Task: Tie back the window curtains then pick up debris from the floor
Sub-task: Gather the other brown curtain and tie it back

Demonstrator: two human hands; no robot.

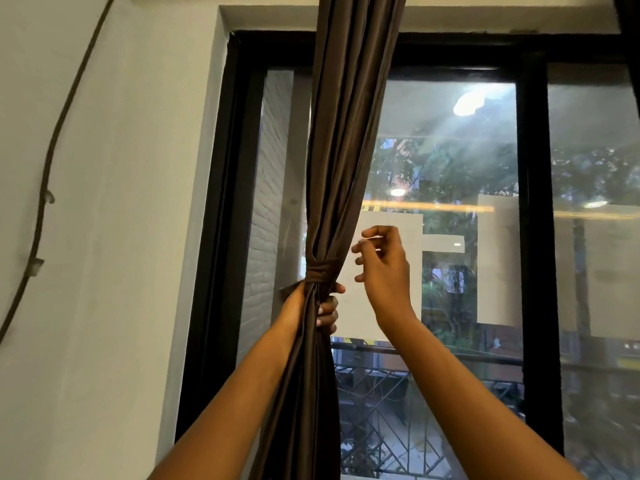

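Note:
A dark brown curtain [346, 133] hangs bunched in front of the left window pane. A band of the same fabric [320, 271] is wrapped around it at mid height. My left hand [322, 306] grips the gathered curtain just below that band. My right hand [381, 268] hovers to the right of the band, apart from the cloth, fingers loosely curled and holding nothing. A second dark curtain [628, 36] shows only as a strip at the top right corner. The floor is out of view.
A black window frame [536, 237] divides the glass, with a balcony railing [398, 410] and trees outside. A white wall [121, 237] on the left carries a dark cable [48, 168] held by clips.

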